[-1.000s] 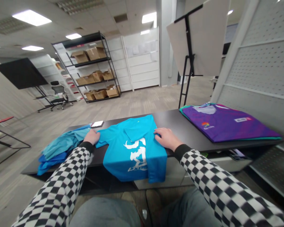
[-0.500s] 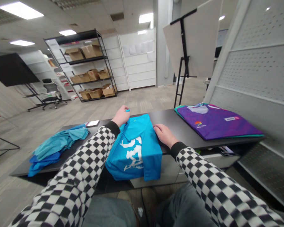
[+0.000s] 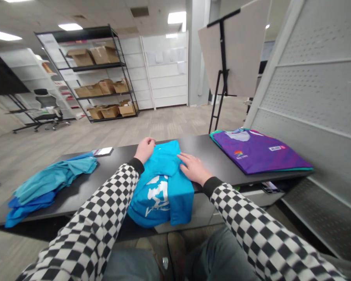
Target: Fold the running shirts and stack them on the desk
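A bright blue T-shirt (image 3: 179, 195) with a white print lies partly folded on the dark table. Its lower part hangs over the front edge. My left hand (image 3: 145, 149) is at the shirt's far left edge, fingers curled closed against the cloth; the fingertips are partly hidden. My right hand (image 3: 195, 168) rests on the shirt's right edge with its fingers stretched out. Between the hands, a piece of the shirt is folded over the upper part of the print.
The dark table (image 3: 111, 168) holds crumpled teal and blue clothes (image 3: 57, 177) on the left and a white-topped flat item (image 3: 103, 151) behind them. Folded purple shirts (image 3: 260, 154) lie stacked on the right, beside a perforated panel (image 3: 318, 89). An easel board (image 3: 236, 54) stands behind.
More of the shirt's left side now lies folded inward over the print. My right hand has moved onto the shirt's edge with fingers extended. The view has shifted somewhat to the right.
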The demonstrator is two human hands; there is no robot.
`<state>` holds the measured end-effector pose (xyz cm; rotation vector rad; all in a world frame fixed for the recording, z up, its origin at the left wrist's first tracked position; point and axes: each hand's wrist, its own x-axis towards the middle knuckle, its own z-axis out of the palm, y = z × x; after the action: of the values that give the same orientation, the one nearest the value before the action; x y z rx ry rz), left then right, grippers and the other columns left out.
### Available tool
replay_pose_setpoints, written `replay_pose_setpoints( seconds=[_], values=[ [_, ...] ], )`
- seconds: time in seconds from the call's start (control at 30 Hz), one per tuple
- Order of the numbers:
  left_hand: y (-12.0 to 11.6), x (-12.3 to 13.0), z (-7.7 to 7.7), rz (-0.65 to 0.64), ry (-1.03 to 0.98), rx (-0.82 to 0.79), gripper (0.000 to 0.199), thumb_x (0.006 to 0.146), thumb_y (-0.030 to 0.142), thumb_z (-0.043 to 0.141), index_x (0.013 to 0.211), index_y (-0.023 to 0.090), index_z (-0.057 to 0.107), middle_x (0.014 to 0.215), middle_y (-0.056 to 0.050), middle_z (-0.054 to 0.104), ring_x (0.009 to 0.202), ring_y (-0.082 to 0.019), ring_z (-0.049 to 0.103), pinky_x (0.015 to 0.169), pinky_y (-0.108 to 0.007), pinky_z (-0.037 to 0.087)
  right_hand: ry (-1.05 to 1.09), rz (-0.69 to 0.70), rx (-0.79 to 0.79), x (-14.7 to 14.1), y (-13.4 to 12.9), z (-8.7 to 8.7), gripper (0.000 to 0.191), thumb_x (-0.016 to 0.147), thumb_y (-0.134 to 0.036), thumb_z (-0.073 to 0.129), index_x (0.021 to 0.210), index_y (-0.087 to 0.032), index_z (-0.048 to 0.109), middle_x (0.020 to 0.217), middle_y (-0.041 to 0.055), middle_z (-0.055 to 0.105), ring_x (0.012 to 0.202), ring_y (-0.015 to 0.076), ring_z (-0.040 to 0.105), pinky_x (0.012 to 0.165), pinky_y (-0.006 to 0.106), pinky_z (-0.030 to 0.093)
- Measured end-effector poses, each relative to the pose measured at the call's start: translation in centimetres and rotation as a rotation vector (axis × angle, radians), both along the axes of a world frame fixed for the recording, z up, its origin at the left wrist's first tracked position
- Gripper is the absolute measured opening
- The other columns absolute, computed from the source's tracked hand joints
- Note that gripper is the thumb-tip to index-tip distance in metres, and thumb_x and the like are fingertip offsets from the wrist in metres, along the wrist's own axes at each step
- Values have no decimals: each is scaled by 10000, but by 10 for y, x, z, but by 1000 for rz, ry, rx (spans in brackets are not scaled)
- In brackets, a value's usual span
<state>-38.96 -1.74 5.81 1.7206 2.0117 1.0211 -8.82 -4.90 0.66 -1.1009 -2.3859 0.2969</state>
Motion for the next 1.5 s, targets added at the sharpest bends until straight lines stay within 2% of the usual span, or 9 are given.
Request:
replay_pose_setpoints(
  seconds=[0.13, 0.3, 0.57, 0.73, 0.9, 1.0, 1.1, 1.3, 1.5],
  values=[
    [-2, -64, -15, 21, 121, 24, 424, 978, 245, 507, 1279, 184, 799, 1468, -137, 765, 1457, -298, 650, 1297, -419, 462, -167, 26, -29, -2, -6, 3, 552, 1141, -435, 480, 1648, -281, 636, 1782, 92, 506, 1659, 387, 436, 1334, 676, 322],
    [10, -95, -36, -23, 189, -29, 477, 917, 212, 529, 1298, 206, 815, 1519, -104, 751, 1495, -269, 623, 1331, -374, 403, -167, 14, -19, -1, -8, 4, 550, 1125, -436, 519, 1634, -272, 650, 1770, 99, 522, 1647, 358, 458, 1341, 638, 323],
    [37, -98, -46, -31, 216, -34, 234, 949, 377, 651, 1017, 219, 809, 1188, -119, 823, 1223, -300, 700, 1165, -401, 517, -215, 22, -43, 1, -10, 10, 559, 1138, -462, 515, 1657, -287, 627, 1794, 83, 485, 1673, 347, 430, 1351, 633, 318],
    [59, -99, -45, -29, 186, 43, 253, 1020, 333, 589, 1081, 207, 800, 1121, -120, 800, 1109, -282, 710, 1092, -403, 555, -283, 31, -41, 5, -8, 7, 591, 1158, -529, 488, 1700, -309, 578, 1837, 54, 406, 1695, 373, 390, 1361, 651, 299],
    [65, -103, -45, 85, 205, 25, 269, 1012, 434, 676, 1083, 211, 807, 1192, -166, 775, 1180, -356, 686, 1179, -525, 494, -316, 48, -46, 7, -6, 8, 613, 1166, -578, 461, 1722, -336, 548, 1832, 54, 414, 1700, 388, 374, 1359, 671, 291],
    [53, -103, -42, 234, 279, -42, 454, 1051, 583, 598, 1003, 183, 807, 1251, -238, 758, 1312, -473, 629, 1217, -664, 418, -324, 49, -40, 7, -5, 7, 616, 1168, -587, 446, 1727, -347, 540, 1833, 42, 414, 1703, 382, 371, 1364, 662, 294],
    [37, -98, -36, 220, 232, -125, 569, 1017, 702, 595, 942, 183, 813, 1263, -259, 768, 1417, -554, 559, 1218, -714, 388, -333, 41, -33, 8, -3, 5, 618, 1166, -594, 443, 1724, -346, 544, 1831, 36, 418, 1703, 383, 374, 1365, 662, 301],
    [18, -69, -34, 98, 66, -140, 204, 910, 399, 786, 1002, 218, 768, 1180, -137, 817, 1243, -395, 713, 1124, -487, 533, -353, 46, -20, 9, -1, 4, 638, 1168, -595, 428, 1734, -318, 529, 1833, 33, 406, 1701, 385, 380, 1367, 681, 304],
    [31, -57, -39, 182, -57, -139, 310, 983, 227, 677, 1290, 189, 692, 1184, -105, 832, 1010, -231, 788, 834, -289, 586, -360, 40, -14, 8, -2, 6, 641, 1169, -594, 418, 1726, -303, 542, 1826, 39, 419, 1698, 379, 389, 1372, 671, 307]
  ],
)
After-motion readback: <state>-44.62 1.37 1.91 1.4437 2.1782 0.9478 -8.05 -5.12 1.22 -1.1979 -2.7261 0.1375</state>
